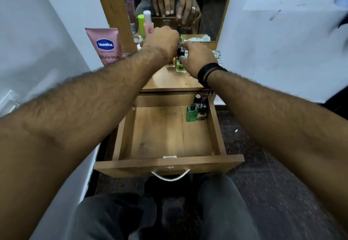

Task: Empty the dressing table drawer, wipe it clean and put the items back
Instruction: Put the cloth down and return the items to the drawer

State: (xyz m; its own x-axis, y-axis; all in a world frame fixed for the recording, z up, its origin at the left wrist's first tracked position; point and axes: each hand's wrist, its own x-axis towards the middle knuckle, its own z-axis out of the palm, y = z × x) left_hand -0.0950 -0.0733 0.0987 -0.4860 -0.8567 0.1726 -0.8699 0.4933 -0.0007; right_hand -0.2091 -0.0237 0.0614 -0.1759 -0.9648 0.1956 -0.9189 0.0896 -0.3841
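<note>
With both hands (179, 51) pinched together around small dark-capped bottles (180, 51) over the worktop (169, 81), and more bottles clustered in the open drawer (169, 160)'s back right corner, you risked knocking the green bottle (179, 67) beneath them over.

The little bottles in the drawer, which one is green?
The square green bottle with a black cap, standing at the front left of the cluster in the drawer's back right corner. The bottles beside and behind it are dark, smaller and rounder.
</note>
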